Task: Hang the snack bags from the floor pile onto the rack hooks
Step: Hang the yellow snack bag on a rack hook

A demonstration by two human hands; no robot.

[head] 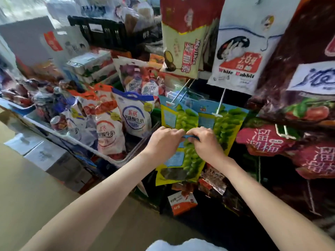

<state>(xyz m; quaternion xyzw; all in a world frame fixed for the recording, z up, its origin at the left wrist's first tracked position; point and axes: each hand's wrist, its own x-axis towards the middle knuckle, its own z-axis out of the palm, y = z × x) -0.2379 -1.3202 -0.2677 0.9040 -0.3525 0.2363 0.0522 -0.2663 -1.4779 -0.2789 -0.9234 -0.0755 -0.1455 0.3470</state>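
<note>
A blue and yellow snack bag with green grapes printed on it [184,160] hangs upright below my hands. My left hand [164,140] and my right hand [204,142] both pinch its blue top edge, side by side. Just above, two bags of the same kind hang on the rack: the left hung grape bag [178,115] on the left metal hook [178,96], the right hung grape bag [228,122] on the right metal hook [220,104]. The floor pile [204,183] of dark foil snack packs lies under the held bag, partly hidden by it.
Red plum bags [266,140] and a large dark red bag [304,69] hang at the right. A White Rabbit bag [241,51] and a beige bag [183,44] hang above. A bin of milk bags [134,113] stands left. An orange box [182,201] sits on the floor.
</note>
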